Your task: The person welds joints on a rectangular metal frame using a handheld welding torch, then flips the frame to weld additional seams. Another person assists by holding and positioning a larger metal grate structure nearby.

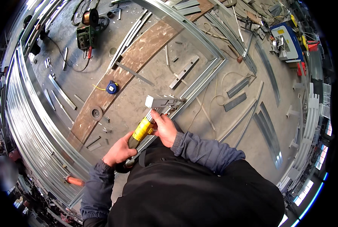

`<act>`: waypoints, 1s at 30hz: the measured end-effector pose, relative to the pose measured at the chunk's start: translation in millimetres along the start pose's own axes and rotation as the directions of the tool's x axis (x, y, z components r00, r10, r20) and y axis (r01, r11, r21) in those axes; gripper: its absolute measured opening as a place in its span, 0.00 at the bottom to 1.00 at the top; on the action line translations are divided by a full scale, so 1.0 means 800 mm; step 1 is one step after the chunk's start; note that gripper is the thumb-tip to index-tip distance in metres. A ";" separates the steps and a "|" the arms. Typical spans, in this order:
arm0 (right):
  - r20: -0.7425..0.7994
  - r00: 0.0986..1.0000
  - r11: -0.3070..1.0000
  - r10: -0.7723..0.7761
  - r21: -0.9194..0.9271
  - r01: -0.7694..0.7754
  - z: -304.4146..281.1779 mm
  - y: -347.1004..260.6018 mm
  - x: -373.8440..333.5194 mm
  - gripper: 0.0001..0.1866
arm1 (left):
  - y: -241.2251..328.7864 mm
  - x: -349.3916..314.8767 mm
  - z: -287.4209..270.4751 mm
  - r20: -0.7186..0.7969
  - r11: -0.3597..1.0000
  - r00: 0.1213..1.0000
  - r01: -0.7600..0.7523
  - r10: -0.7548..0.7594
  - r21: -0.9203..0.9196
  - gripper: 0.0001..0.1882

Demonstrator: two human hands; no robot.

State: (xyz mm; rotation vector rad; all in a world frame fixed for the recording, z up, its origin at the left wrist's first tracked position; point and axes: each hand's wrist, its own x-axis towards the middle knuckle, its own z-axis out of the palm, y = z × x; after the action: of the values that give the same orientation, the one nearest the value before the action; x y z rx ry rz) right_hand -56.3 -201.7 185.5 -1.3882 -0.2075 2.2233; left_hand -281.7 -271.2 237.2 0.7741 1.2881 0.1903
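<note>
My left hand (119,151) is wrapped shut around the dark rear grip of the yellow power tool (143,129), low and a little left of the frame's centre. My right hand (164,128) is closed over the tool's front end, just right of the yellow collar, fingers curled round the nose. The tool's long axis runs on a diagonal from lower left to upper right, and its tip points at the small grey metal bracket (159,101) lying just above my right hand, near mid-frame. That bracket sits against the end of a galvanised steel channel (199,84), which carries on along the same diagonal toward the upper right. So the work lies straight ahead of the nose, up and right from both hands, and my right hand is the nearer one; whether the tip touches the bracket I cannot tell. A blue tape measure (112,87) lies on the concrete floor (138,102), up and left, well apart.
</note>
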 end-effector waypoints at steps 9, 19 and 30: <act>-0.017 1.000 0.994 -0.020 0.109 0.022 -0.003 -0.005 -0.014 0.28 | 0.044 -0.016 0.007 0.013 0.951 0.997 -0.081 0.081 0.298 0.42; 0.014 1.000 0.989 -0.003 0.145 0.001 -0.016 -0.012 -0.021 0.27 | 0.075 -0.026 0.015 0.040 0.912 0.996 -0.094 0.085 0.400 0.41; 0.022 1.000 0.982 -0.008 0.190 0.004 -0.017 -0.015 -0.025 0.25 | 0.073 -0.024 0.025 0.012 0.895 0.998 -0.054 0.055 0.443 0.43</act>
State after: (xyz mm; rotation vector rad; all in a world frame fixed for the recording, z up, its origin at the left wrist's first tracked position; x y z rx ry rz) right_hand -33.2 -202.6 199.5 -1.2584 -0.0069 2.1912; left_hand -252.4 -246.4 289.3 1.2009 1.3287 -0.0650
